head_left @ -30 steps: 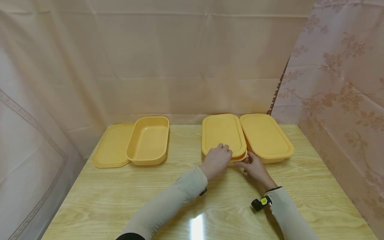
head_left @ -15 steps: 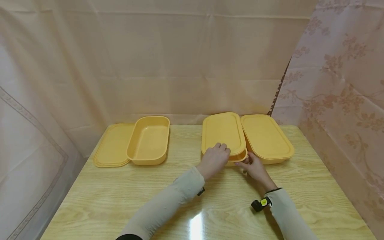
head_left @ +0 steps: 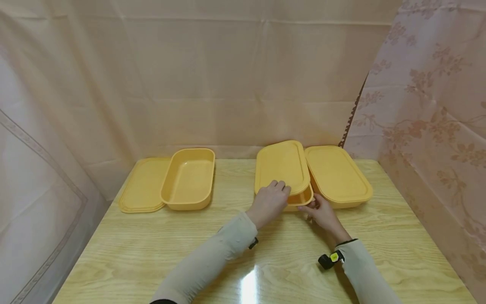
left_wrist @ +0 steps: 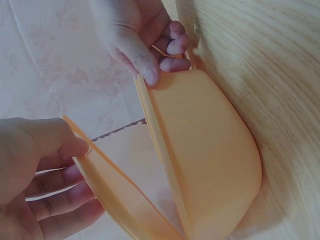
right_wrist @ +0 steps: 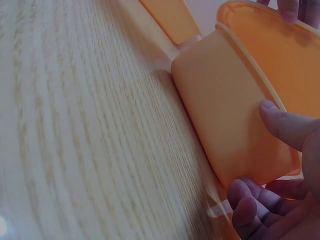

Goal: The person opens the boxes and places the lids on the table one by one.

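My left hand (head_left: pixel 268 202) pinches the front edge of a yellow lid (head_left: pixel 282 166), thumb on one face and fingers on the other in the left wrist view. The lid slants up at the front, above a yellow food container (left_wrist: pixel 210 145), leaving a gap at the near end that shows the inside. My right hand (head_left: pixel 323 214) grips the container's front right corner, thumb (right_wrist: pixel 285 122) at the rim and fingers curled by the side. The container sits on the table, its back part hidden beneath the lid.
Right beside it stands another yellow container with its lid (head_left: pixel 338 173) on. To the left an uncovered yellow container (head_left: pixel 188 206) overlaps a flat yellow lid (head_left: pixel 140 185) on the wooden table (head_left: pixel 182 240). Cloth curtains (head_left: pixel 235 84) hang behind and at both sides.
The lid's front edge has risen and shifted slightly back and left with my left hand, widening the gap over the container. My right hand has stayed at the corner.
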Motion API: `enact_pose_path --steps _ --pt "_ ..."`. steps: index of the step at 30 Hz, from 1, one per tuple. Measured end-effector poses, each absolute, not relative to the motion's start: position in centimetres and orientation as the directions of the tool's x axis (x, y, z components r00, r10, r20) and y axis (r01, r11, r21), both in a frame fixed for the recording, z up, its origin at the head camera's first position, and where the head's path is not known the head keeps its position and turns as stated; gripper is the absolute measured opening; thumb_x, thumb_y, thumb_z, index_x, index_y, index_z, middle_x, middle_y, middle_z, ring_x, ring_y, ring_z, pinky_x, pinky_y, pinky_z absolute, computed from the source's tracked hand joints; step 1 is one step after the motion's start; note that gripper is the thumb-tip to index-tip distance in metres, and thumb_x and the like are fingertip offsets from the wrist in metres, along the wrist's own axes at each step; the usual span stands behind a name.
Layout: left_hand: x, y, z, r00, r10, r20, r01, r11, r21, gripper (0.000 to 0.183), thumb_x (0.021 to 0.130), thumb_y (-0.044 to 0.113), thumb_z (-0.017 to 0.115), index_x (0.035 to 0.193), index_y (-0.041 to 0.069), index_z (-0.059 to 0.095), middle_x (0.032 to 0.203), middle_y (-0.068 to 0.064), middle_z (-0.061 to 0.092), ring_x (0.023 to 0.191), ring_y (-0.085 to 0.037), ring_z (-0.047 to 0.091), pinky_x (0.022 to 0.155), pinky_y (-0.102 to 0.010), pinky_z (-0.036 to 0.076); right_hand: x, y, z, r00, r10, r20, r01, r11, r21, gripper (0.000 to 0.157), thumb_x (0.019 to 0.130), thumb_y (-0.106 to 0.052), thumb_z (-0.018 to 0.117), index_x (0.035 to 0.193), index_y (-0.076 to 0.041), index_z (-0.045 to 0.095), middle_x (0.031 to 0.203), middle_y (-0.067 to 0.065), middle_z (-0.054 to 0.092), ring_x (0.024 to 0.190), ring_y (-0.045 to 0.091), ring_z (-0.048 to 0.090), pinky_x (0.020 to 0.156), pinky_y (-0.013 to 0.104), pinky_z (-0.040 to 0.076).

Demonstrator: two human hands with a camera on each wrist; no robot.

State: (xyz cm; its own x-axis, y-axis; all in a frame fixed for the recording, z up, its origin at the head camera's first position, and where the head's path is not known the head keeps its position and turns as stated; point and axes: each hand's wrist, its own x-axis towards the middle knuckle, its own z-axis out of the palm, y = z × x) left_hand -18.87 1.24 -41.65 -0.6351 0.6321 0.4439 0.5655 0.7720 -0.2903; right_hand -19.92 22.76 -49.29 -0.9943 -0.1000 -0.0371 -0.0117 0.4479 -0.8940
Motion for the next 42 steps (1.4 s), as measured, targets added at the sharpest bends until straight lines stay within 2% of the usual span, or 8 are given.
enact_pose_path --steps 5,12,19,23,30,36,42 --pt "-18.8 1.0 -41.6 -0.634 0.633 0.444 0.570 0.771 -0.284 0.034 0.084 0.041 0.075 0.105 0.015 0.068 0.093 0.003 0.067 0.077 -0.009 0.063 0.053 -0.019 0.052 -19.8 22.6 -49.3 -0.996 -0.089 -0.014 -0.027 0.445 -0.895 0.047 0.088 -0.021 0.073 0.121 0.002 0.051 0.080 0.006 0.055 0.059 0.015 0.059 0.052 0.027 0.049" --pt "-18.8 0.7 -41.8 -0.621 0.590 0.515 0.576 0.790 -0.211 0.020 0.086 0.027 0.071 0.100 0.013 0.067 0.088 0.002 0.066 0.072 -0.009 0.063 0.050 -0.018 0.052 -19.8 22.6 -49.4 -0.997 -0.078 -0.028 -0.010 0.447 -0.894 0.046 0.089 -0.021 0.072 0.121 0.003 0.051 0.080 0.004 0.055 0.059 0.014 0.058 0.050 0.027 0.048" --pt "-18.8 0.6 -42.3 -0.609 0.567 0.554 0.582 0.794 -0.173 0.016 0.085 0.022 0.069 0.098 0.012 0.067 0.086 0.002 0.066 0.069 -0.008 0.060 0.050 -0.017 0.051 -19.3 22.3 -48.3 -0.996 -0.084 -0.030 -0.011 0.453 -0.892 0.045 0.090 -0.020 0.071 0.121 0.005 0.050 0.081 0.007 0.057 0.060 0.016 0.059 0.050 0.028 0.048" --pt "-18.7 0.5 -42.4 -0.599 0.555 0.578 0.592 0.792 -0.146 0.016 0.084 0.019 0.070 0.098 0.011 0.068 0.085 0.002 0.066 0.069 -0.008 0.061 0.051 -0.016 0.051 -19.8 22.6 -49.3 -0.998 -0.069 -0.012 -0.022 0.465 -0.885 0.044 0.088 -0.023 0.073 0.118 0.001 0.052 0.079 0.004 0.057 0.059 0.014 0.059 0.050 0.026 0.047" --pt "-18.6 0.3 -42.6 -0.591 0.519 0.618 0.614 0.786 -0.072 0.019 0.081 0.015 0.072 0.098 0.009 0.068 0.086 0.000 0.066 0.072 -0.010 0.063 0.057 -0.017 0.053 -20.1 22.7 -49.4 -0.998 -0.066 -0.014 -0.019 0.467 -0.884 0.046 0.087 -0.022 0.074 0.120 0.001 0.053 0.080 0.008 0.057 0.059 0.015 0.060 0.049 0.027 0.047" --pt "-18.5 0.2 -42.9 -0.610 0.488 0.624 0.630 0.776 0.009 0.022 0.080 0.013 0.072 0.100 0.006 0.067 0.086 -0.002 0.067 0.073 -0.013 0.063 0.061 -0.019 0.054 -20.0 22.8 -49.2 -0.997 -0.078 -0.022 -0.016 0.455 -0.891 0.050 0.089 -0.021 0.072 0.126 0.004 0.050 0.082 0.009 0.058 0.062 0.016 0.060 0.051 0.028 0.050" --pt "-18.4 0.0 -43.0 -0.647 0.453 0.613 0.634 0.767 0.103 0.024 0.080 0.012 0.072 0.101 0.004 0.065 0.087 -0.003 0.066 0.075 -0.014 0.063 0.064 -0.022 0.054 -19.9 22.9 -48.9 -0.996 -0.085 -0.023 -0.018 0.454 -0.891 0.048 0.090 -0.016 0.071 0.127 0.006 0.049 0.083 0.015 0.060 0.063 0.018 0.062 0.051 0.029 0.050"
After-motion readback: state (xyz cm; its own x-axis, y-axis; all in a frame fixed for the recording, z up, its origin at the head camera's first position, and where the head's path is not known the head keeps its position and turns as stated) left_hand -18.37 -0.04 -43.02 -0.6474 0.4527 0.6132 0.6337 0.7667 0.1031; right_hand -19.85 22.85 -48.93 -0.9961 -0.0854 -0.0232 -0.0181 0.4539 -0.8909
